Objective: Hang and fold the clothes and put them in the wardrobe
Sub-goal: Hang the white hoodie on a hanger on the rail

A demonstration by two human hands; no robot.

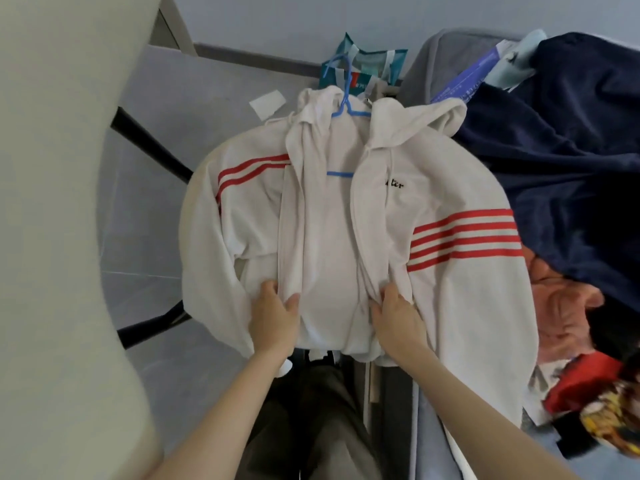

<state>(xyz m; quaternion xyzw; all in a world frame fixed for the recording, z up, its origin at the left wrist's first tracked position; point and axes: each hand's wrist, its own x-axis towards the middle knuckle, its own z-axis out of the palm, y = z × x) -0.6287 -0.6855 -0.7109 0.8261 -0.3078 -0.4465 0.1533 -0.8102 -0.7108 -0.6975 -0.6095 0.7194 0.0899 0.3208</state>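
A person looks down at a white hooded jacket with red stripes across both sleeves, held out in front of them above a grey tiled floor. The left hand grips the lower edge of one open front panel, thumb on top of the cloth and fingers curled beneath it. The right hand pinches the other front panel near its hem in the same way, thumb pressed on the bunched fabric. The two hands are near each other, with the jacket's open front and pale lining between them. A blue hanger sits inside the jacket: its lower bar shows across the open chest and its hook rises above the collar, between the hood folds. Small black lettering marks the chest, partly hidden by a fold. Behind the hook stands a teal bag, and a white scrap of paper lies on the floor beside it. To the right, touching the jacket's sleeve, lies a heap of clothes: a dark navy garment, a pink garment below it, and a red and yellow patterned piece. A tall cream panel, possibly a wardrobe door, fills the left edge. The person's dark trousers show below the hem.
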